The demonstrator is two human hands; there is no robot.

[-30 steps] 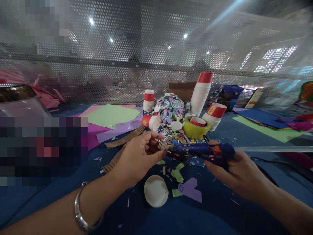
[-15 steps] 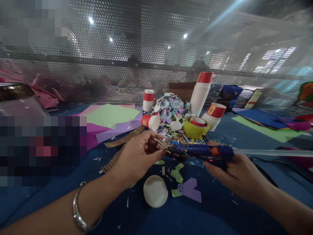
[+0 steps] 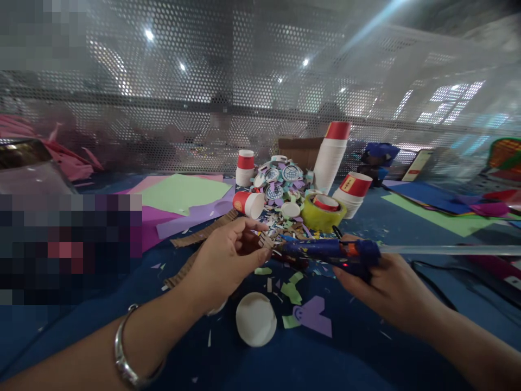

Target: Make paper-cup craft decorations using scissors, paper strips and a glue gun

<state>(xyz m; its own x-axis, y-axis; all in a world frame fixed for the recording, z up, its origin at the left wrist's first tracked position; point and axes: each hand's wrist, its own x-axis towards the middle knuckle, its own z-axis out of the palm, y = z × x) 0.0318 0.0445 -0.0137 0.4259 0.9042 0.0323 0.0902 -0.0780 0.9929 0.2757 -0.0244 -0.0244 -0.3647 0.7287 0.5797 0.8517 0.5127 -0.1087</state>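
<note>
My right hand (image 3: 378, 288) is wrapped round a blue glue gun (image 3: 325, 251) with a small red light lit and a long clear glue stick (image 3: 448, 250) out of its back end. Between the thumb and fingers of my left hand (image 3: 223, 260) is a small piece of corrugated cardboard (image 3: 266, 240). The gun's nozzle points left, right beside that piece; whether they touch I cannot tell. Below my hands lie a white paper disc (image 3: 256, 319) and a purple paper cutout (image 3: 315, 316) with a drawn smiling face, on the blue tablecloth (image 3: 301, 366).
Behind my hands are paper scraps, a pile of decorated discs (image 3: 280, 179), a yellow tape roll (image 3: 323, 214) and a tipped paper cup (image 3: 249, 205). A tall cup stack (image 3: 331, 157) leans at the back. Coloured paper sheets (image 3: 183, 193) lie left, cardboard strips (image 3: 203, 231) nearer; a cable (image 3: 431, 279) runs right.
The whole view has shifted slightly, so most things sit a little further left. Both hands keep their grips, and the glue gun's nozzle stays beside the cardboard piece.
</note>
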